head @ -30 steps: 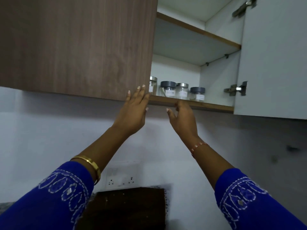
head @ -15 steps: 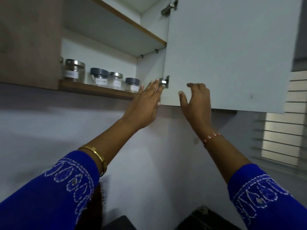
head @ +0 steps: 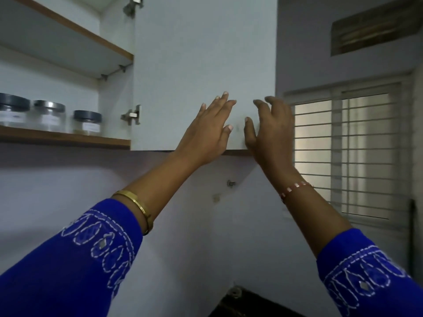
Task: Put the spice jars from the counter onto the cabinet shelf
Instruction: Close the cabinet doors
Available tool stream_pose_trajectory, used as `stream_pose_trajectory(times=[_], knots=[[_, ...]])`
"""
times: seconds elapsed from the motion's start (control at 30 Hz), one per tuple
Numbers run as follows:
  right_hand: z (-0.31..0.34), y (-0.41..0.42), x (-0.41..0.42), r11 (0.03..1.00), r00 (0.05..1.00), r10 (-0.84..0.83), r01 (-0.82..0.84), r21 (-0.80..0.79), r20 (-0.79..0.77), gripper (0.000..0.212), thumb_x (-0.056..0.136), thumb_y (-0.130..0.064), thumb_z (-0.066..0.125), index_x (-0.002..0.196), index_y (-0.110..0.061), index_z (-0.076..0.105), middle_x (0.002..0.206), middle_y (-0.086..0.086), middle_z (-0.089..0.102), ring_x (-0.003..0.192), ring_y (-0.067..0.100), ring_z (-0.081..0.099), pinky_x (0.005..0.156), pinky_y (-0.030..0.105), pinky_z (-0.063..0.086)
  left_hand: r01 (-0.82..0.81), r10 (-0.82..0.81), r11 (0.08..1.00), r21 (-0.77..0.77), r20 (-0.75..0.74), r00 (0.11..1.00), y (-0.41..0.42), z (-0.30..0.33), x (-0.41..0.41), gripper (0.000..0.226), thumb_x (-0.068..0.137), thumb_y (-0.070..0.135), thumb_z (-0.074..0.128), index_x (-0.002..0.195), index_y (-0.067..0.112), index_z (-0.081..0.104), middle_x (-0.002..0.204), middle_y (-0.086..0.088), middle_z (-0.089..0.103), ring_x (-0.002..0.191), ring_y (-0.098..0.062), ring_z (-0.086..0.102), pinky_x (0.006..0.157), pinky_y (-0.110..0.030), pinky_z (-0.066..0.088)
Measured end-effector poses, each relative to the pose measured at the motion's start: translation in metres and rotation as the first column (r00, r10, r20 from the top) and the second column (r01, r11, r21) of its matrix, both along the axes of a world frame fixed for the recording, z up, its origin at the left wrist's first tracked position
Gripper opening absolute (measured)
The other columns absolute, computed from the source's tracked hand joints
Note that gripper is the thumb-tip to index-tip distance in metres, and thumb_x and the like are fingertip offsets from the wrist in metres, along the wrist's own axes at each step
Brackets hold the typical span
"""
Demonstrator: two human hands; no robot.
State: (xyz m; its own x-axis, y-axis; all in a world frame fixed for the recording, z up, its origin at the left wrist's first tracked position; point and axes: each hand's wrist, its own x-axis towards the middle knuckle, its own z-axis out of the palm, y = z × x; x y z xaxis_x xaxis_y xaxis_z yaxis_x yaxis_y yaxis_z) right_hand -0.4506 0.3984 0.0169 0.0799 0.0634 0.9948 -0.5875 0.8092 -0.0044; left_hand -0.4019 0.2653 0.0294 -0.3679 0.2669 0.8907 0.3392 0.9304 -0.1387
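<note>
Three spice jars stand in a row on the lower cabinet shelf (head: pixel 68 141) at the left: one with a dark lid (head: pixel 12 109), one with a steel lid (head: pixel 49 115) and another dark-lidded one (head: pixel 87 122). The right cabinet door (head: pixel 203 65) hangs open, its pale inner face towards me. My left hand (head: pixel 207 131) lies flat against the lower part of that door, fingers spread. My right hand (head: pixel 270 129) is beside it, fingers curled around the door's outer edge. Neither hand holds a jar.
An empty upper shelf (head: pixel 68 37) sits above the jars. Two metal hinges (head: pixel 132 115) join the door to the cabinet side. A barred window (head: pixel 343 152) is at the right. A dark object (head: pixel 247 303) shows at the bottom edge.
Both hands have moved right, from the shelf's front edge across to the open right door. My view has swung right, so the jars now sit at the far left.
</note>
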Motion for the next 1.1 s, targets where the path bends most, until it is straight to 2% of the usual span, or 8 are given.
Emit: stream_pose_trajectory(times=[0.17, 0.3, 0.43, 0.57, 0.63, 0.83, 1.0, 1.1], knots=[[-0.016, 0.041, -0.034, 0.993, 0.984, 0.11, -0.102, -0.068, 0.143, 0.043, 0.089, -0.025, 0.051, 0.122, 0.001, 0.056, 0.117, 0.02, 0.06, 0.111, 0.033, 0.055, 0.092, 0.038, 0.045, 0.129, -0.132, 0.987, 0.093, 0.022, 0.991, 0.054, 0.002, -0.037, 0.052, 0.098, 0.021, 0.036, 0.147, 0.015, 0.02, 0.158, -0.004, 0.011, 0.147, -0.018, 0.008, 0.118, -0.031, 0.004], [-0.031, 0.033, -0.05, 0.926, 0.891, 0.375, -0.349, -0.145, 0.256, 0.051, 0.095, -0.035, 0.034, 0.13, -0.003, 0.051, 0.121, 0.014, 0.061, 0.113, 0.025, 0.055, 0.094, 0.029, 0.044, 0.169, -0.171, 0.973, 0.157, -0.003, 0.985, 0.075, 0.003, -0.057, 0.052, 0.098, 0.02, 0.035, 0.147, 0.012, 0.019, 0.158, -0.006, 0.011, 0.147, -0.02, 0.006, 0.119, -0.034, 0.003], [-0.041, 0.021, -0.054, 0.801, 0.77, 0.595, -0.543, -0.253, 0.231, 0.047, 0.098, -0.03, 0.03, 0.132, -0.003, 0.047, 0.114, 0.015, 0.065, 0.102, 0.025, 0.063, 0.083, 0.037, 0.054, 0.182, -0.177, 0.958, 0.223, -0.043, 0.983, 0.085, 0.013, -0.064, 0.051, 0.099, 0.023, 0.035, 0.147, 0.013, 0.019, 0.158, -0.006, 0.011, 0.147, -0.019, 0.006, 0.12, -0.034, 0.005], [-0.045, 0.015, -0.053, 0.717, 0.709, 0.691, -0.647, -0.26, 0.141, 0.042, 0.094, -0.029, 0.036, 0.123, -0.002, 0.049, 0.094, 0.009, 0.066, 0.079, 0.02, 0.065, 0.065, 0.026, 0.052, 0.227, -0.209, 0.925, 0.306, -0.089, 0.974, 0.092, 0.03, -0.059, 0.056, 0.098, 0.031, 0.039, 0.147, 0.013, 0.02, 0.158, -0.005, 0.011, 0.147, -0.019, 0.006, 0.119, -0.035, 0.009], [-0.046, 0.008, -0.05, 0.671, 0.667, 0.736, -0.696, -0.256, 0.117, 0.037, 0.094, -0.026, 0.039, 0.121, -0.003, 0.048, 0.089, 0.004, 0.063, 0.072, 0.014, 0.062, 0.058, 0.012, 0.047, 0.265, -0.238, 0.898, 0.351, -0.117, 0.964, 0.095, 0.037, -0.053, 0.059, 0.096, 0.033, 0.044, 0.147, 0.014, 0.02, 0.158, -0.005, 0.012, 0.147, -0.019, 0.007, 0.119, -0.035, 0.012], [-0.047, -0.02, -0.029, 0.535, 0.566, 0.824, -0.798, -0.278, -0.036, 0.036, 0.092, -0.013, 0.05, 0.122, 0.006, 0.043, 0.097, -0.001, 0.056, 0.085, -0.003, 0.055, 0.065, -0.003, 0.044, 0.234, -0.179, 0.916, 0.324, -0.191, 0.965, 0.086, 0.044, -0.034, 0.078, 0.087, 0.025, 0.06, 0.147, 0.01, 0.014, 0.158, -0.008, 0.01, 0.147, -0.022, 0.006, 0.118, -0.033, 0.013], [-0.045, -0.039, -0.014, 0.525, 0.576, 0.807, -0.801, -0.288, -0.13, 0.041, 0.089, -0.009, 0.056, 0.122, 0.011, 0.043, 0.094, 0.003, 0.056, 0.071, -0.006, 0.054, 0.057, -0.007, 0.039, 0.23, -0.185, 0.918, 0.323, -0.164, 0.969, 0.079, 0.044, -0.013, 0.079, 0.087, 0.012, 0.057, 0.148, 0.007, 0.006, 0.159, -0.009, 0.003, 0.147, -0.023, -0.001, 0.121, -0.037, 0.009], [-0.045, -0.047, -0.004, 0.508, 0.558, 0.815, -0.818, -0.271, -0.155, 0.041, 0.089, -0.007, 0.056, 0.123, 0.012, 0.043, 0.096, 0.0, 0.051, 0.084, -0.007, 0.05, 0.059, -0.008, 0.04, 0.239, -0.194, 0.911, 0.336, -0.162, 0.968, 0.075, 0.044, -0.001, 0.08, 0.086, 0.008, 0.056, 0.148, 0.006, 0.005, 0.159, -0.01, 0.002, 0.147, -0.022, -0.001, 0.121, -0.04, 0.01]])
